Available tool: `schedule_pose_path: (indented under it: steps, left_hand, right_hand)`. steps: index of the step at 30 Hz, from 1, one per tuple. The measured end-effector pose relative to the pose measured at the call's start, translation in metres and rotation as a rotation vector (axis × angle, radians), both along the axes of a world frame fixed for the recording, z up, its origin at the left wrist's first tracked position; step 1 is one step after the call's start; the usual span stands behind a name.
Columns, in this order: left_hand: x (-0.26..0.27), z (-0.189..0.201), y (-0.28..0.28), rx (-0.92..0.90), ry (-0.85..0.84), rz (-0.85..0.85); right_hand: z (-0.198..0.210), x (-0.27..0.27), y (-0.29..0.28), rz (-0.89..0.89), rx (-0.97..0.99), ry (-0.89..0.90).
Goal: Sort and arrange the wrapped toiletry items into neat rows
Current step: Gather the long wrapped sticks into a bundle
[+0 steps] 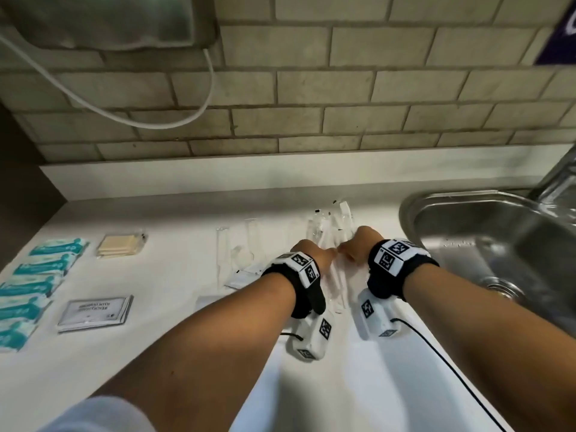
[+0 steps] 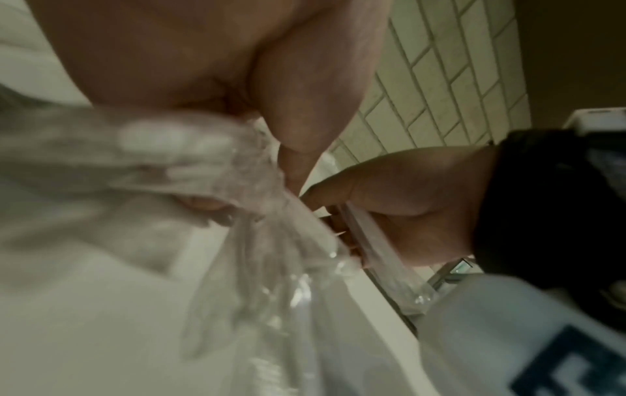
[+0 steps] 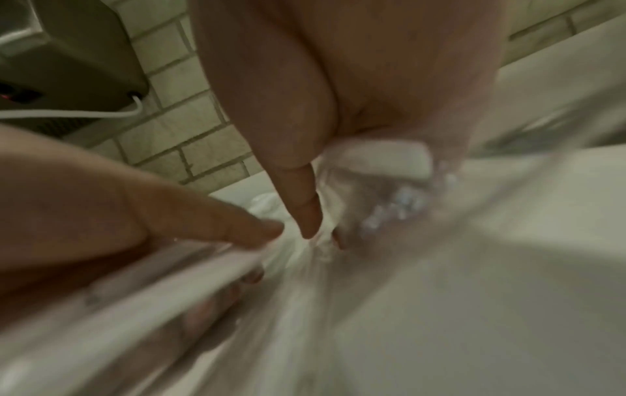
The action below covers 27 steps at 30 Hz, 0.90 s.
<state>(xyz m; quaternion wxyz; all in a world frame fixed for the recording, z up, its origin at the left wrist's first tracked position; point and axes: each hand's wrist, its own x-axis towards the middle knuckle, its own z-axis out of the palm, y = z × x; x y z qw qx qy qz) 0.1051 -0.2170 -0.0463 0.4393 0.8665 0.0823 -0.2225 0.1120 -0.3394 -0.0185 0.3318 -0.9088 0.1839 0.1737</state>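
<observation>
On the white counter (image 1: 162, 363), items run from left to right as follows. At the far left lies a column of teal-and-white packets (image 1: 37, 285), each with its long axis running left-right, stacked one behind another from near edge to far. Next are a pale yellow flat packet stack (image 1: 120, 244) and, nearer, a grey labelled sachet (image 1: 95, 313), both lying flat. Further right stand several clear-wrapped slim items (image 1: 224, 254), laid side by side, long axes pointing away toward the tiled wall (image 1: 311, 88).

At centre, the left hand (image 1: 314, 255) and the right hand (image 1: 358, 244) meet thumb to thumb over a bundle of clear-wrapped items (image 2: 271, 241). The wrappers are transparent, crinkled and glossy; the contents are white and slender. The bundle's long axis runs from the person toward the wall, fanning out beyond the hands. The left hand's fingers curl round one part of the bundle; the right hand's fingers (image 3: 305, 209) pinch another part. A steel sink (image 1: 486, 244) lies at the right.
</observation>
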Motion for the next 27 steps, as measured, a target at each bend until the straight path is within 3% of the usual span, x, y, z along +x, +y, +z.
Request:
schedule_pose_path:
  steps: [2, 6, 12, 15, 20, 27]
  left_hand:
    - [0.001, -0.003, -0.002, 0.003, 0.003, 0.046]
    - [0.003, -0.008, 0.000, -0.022, 0.009, 0.192]
    - [-0.003, -0.015, 0.007, -0.011, -0.079, 0.227]
    - [-0.008, -0.014, 0.010, 0.020, -0.087, 0.215]
    - [-0.012, -0.006, 0.016, 0.080, -0.089, 0.126]
    - [-0.016, 0.001, 0.030, 0.076, -0.077, 0.017]
  right_hand:
    - [-0.005, 0.000, 0.001, -0.003, -0.070, -0.017]
    - [-0.005, -0.011, 0.002, -0.079, 0.031, -0.037]
    - [-0.003, -0.034, 0.002, -0.098, -0.031, 0.016]
    - [-0.005, -0.041, 0.001, -0.014, -0.113, 0.028]
    - [-0.014, -0.038, -0.003, -0.125, -0.067, -0.119]
    - [-0.011, -0.042, 0.001, 0.028, -0.156, -0.058]
